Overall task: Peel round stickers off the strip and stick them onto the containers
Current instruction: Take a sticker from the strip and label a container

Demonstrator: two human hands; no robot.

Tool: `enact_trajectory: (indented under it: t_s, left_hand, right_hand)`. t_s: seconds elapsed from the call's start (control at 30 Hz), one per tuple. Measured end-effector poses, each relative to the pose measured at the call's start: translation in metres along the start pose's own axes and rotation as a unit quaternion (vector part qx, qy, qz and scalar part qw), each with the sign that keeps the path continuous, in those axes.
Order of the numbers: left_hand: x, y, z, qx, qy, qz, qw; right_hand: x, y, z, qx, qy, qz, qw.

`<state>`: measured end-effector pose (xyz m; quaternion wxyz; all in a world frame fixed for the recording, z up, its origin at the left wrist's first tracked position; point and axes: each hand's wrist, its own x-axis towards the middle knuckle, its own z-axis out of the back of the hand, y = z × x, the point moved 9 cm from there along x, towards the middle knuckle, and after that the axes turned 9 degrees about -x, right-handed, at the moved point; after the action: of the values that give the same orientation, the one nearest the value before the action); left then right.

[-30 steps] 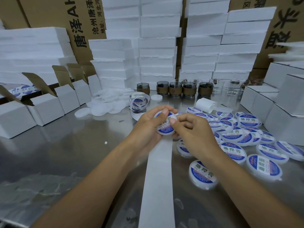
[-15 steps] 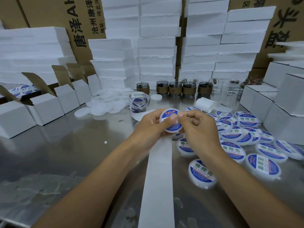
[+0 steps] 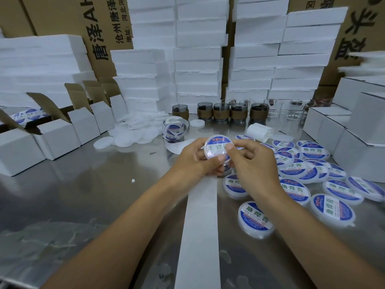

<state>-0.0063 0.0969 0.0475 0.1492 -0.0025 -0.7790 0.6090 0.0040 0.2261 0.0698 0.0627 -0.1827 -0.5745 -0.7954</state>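
Though contents unseen, stickered container in left grip, right grip; labelled containers beside.

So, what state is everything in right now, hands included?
left hand: grips the held container
right hand: pinches the held container
held container: stickered, raised off the table
backing strip: bare, flat on the table
sticker roll: partly unwound
small boxes: flaps open
other containers: stickered, lying loose
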Motion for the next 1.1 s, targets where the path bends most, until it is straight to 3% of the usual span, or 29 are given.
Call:
enact_trajectory:
  t_s: [0.27, 0.57, 0.8, 0.93, 1.1]
  left_hand:
    - [0.000, -0.007, 0.010, -0.040, -0.049, -0.028, 0.998]
    - [0.002, -0.005, 0.012, -0.035, -0.063, -0.009, 0.997]
    - [-0.003, -0.014, 0.039, -0.052, -0.153, -0.006, 0.987]
    - [-0.007, -0.019, 0.059, -0.059, -0.218, -0.013, 0.974]
    - [-0.009, -0.022, 0.064, -0.034, -0.234, -0.022, 0.971]
  right_hand:
    - [-0.004, 0.012, -0.011, -0.014, 0.047, 0.052, 0.997]
    - [0.005, 0.004, 0.000, -0.053, 0.013, 0.060, 0.997]
    - [0.020, -0.034, 0.056, -0.185, -0.144, -0.052, 0.971]
    - [0.022, -0.049, 0.058, -0.235, -0.134, -0.113, 0.956]
    - [0.018, -0.049, 0.053, -0.291, -0.098, -0.127, 0.943]
